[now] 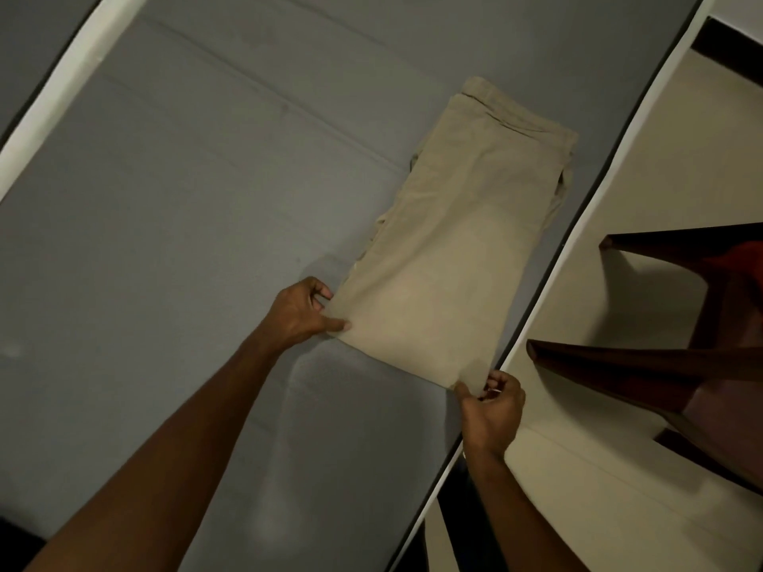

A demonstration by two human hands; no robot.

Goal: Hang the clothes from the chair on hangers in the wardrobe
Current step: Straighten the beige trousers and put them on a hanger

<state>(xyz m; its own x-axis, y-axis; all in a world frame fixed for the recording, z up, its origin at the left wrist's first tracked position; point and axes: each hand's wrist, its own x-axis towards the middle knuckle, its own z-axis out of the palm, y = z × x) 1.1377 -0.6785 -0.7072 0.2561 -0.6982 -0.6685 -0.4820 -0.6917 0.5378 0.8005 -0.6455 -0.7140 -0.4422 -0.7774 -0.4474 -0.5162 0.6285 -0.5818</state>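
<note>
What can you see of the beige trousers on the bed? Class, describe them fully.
The beige trousers look like plain woven cloth, folded into a long flat stack with the waistband at the far end. They lie on the grey mattress, close to its right edge. The left hand pinches the near left corner, and the right hand pinches the near right corner.

a grey mattress (198, 225) is seen filling most of the view, edged in white along both long sides; a pale cream floor (644, 225) is seen to its right; a black skirting (726, 43) is glimpsed top right
</note>
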